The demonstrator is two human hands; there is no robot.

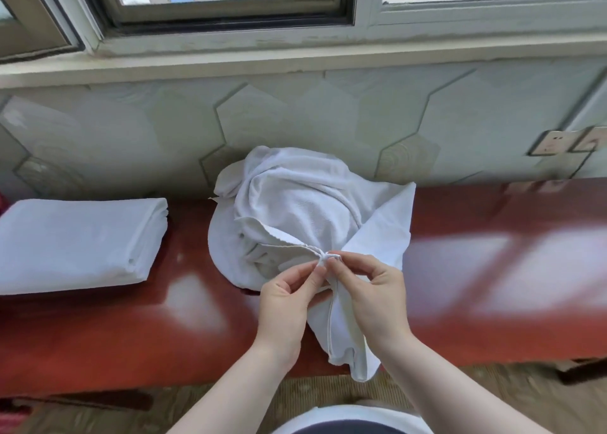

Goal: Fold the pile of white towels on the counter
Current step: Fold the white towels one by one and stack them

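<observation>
Both hands' fingers point(320, 271) pinch towel point(341, 322) corner — touching.

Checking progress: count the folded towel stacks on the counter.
1: the folded stack at the counter's left end. The crumpled pile at the middle remains unfolded.

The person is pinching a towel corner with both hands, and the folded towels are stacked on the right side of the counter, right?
Not quite. Both hands, left hand and right hand, do pinch the towel corner, but the head view shows the folded towels on the left side of the counter.
</observation>
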